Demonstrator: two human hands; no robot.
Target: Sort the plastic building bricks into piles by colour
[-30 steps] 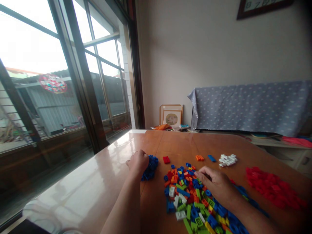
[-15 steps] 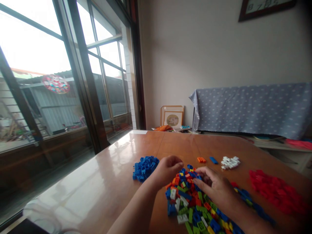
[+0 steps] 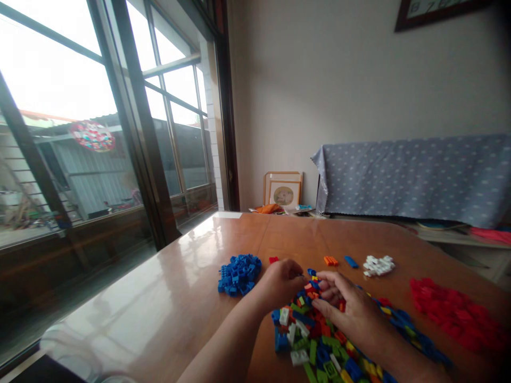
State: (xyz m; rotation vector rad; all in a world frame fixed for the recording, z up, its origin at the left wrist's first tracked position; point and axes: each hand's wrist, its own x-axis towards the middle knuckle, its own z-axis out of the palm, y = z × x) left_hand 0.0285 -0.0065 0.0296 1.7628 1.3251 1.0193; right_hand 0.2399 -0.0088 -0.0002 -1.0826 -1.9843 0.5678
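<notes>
A mixed pile of toy building bricks (image 3: 319, 340), in blue, green, orange, yellow, red and white, lies before me on the table. My left hand (image 3: 282, 279) is at the pile's far left side with its fingers curled and pinched together; what is in them is hidden. Across from it, my right hand (image 3: 345, 300) hovers over the far part of the pile, thumb and fingers apart and curved around loose bricks. A heap of blue bricks (image 3: 239, 274) is left of my left hand. One red brick (image 3: 273, 259) lies just beyond that hand.
On the wooden table (image 3: 167, 298) stand a white brick heap (image 3: 378, 265) and a red brick heap (image 3: 455, 314) to the right. An orange brick (image 3: 331, 260) and a blue brick (image 3: 351, 261) lie farther back. Glass windows (image 3: 179, 122) line the left side.
My left hand has shifted right, toward my right hand, and its fingers are lower at the pile. The red brick beyond it now shows. My right hand has moved slightly left.
</notes>
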